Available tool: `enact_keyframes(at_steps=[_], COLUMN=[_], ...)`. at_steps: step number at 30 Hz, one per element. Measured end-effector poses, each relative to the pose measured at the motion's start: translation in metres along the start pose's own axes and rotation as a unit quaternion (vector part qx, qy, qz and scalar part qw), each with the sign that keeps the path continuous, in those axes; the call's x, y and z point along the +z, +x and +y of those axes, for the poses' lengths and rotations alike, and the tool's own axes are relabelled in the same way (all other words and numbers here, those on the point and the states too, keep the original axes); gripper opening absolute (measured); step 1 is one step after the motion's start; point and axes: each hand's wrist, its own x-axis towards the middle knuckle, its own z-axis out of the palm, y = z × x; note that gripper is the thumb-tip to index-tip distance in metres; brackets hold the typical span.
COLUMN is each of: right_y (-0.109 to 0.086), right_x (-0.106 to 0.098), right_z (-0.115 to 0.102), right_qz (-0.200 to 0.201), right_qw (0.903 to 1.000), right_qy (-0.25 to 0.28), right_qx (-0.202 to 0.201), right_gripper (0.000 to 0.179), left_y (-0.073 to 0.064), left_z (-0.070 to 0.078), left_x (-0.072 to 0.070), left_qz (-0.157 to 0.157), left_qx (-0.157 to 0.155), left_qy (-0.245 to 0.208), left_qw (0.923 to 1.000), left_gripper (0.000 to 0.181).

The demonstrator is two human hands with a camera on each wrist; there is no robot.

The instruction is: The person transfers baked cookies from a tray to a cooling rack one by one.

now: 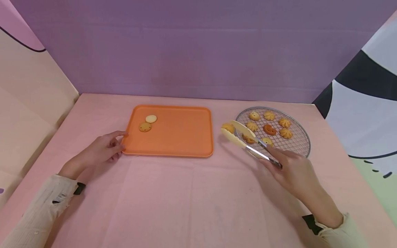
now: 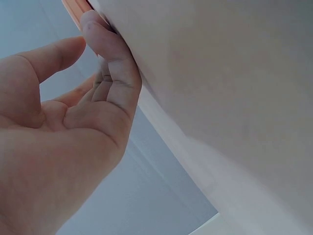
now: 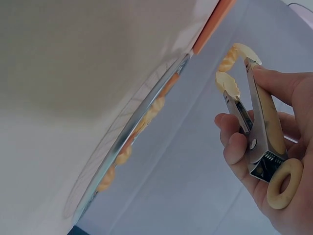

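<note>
My right hand [image 1: 294, 174] grips a pair of tongs [image 1: 260, 154] with metal arms and cream tips, also seen in the right wrist view. Between the tips is a golden ridged cookie [image 1: 227, 127], held above the pink surface in the gap between the tray and the wire rack [image 1: 299, 146]. The orange tray [image 1: 173, 134] carries a pale round cookie [image 1: 151, 119] and a brown dotted cookie [image 1: 145, 126], close together at its left. My left hand [image 1: 100, 148] rests beside the tray, index finger and thumb touching its left edge; the other fingers are bent.
Several cookies lie on the round rack, among them a brown pretzel-shaped one [image 1: 269, 129] and a star-shaped one [image 1: 286, 133]. A purple wall [image 1: 198, 62] rises behind the pink tabletop [image 1: 186, 199], with printed panels at both sides.
</note>
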Motion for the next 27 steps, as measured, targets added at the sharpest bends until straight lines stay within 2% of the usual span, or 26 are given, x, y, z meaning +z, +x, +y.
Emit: enact_keyframes(at_steps=[7,15,21,27], right_y=[-0.01,-0.014,-0.02,-0.025], right_x=[-0.007,-0.005,-0.008,-0.011], right_z=[0.008,0.024,0.033,0.045], right_qz=[0.006,0.016,0.013,0.034], right_qw=[0.9997,0.9994,0.9985,0.9983], right_qy=[-0.019,-0.03,-0.039,-0.038], right_qx=[0.016,0.011,0.035,0.028], right_gripper=[0.048,0.047,0.049,0.046], left_y=[0.0,0.0,0.002,0.001], left_z=[-0.001,0.0,-0.001,-0.002], left_x=[0.0,0.0,0.002,0.001], left_qz=[0.0,0.005,0.005,0.008], left_qx=[0.006,0.006,0.009,0.008], left_qy=[0.005,0.012,0.008,0.009], left_qw=[1.0,0.9999,0.9999,0.9999], left_gripper=[0.054,0.053,0.053,0.053])
